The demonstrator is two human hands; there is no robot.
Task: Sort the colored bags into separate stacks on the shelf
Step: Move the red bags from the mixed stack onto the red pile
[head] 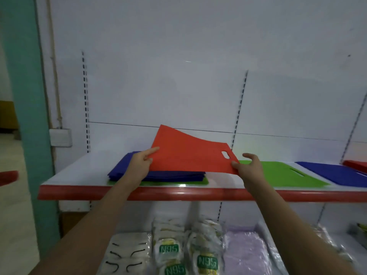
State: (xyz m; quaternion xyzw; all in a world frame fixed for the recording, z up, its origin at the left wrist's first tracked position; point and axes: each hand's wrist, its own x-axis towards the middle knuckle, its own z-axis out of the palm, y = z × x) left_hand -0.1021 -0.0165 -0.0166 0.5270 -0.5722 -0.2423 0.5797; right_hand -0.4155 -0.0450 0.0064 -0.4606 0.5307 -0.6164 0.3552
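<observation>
A white shelf with a red front edge is seen from the near side. At its left, a stack of blue bags is laid on a green bag. The left hand is positioned above this stack, its grip closed on the left edge of a red bag. The red bag is held tilted, far corner raised, clear of the stack (its cut-out handle is turned to the right). The right hand pinches the bag's near right corner between thumb and fingers. Further right, a green bag, a blue bag and a red bag are laid flat. Packaged N95 masks are stored on the lower shelf.
</observation>
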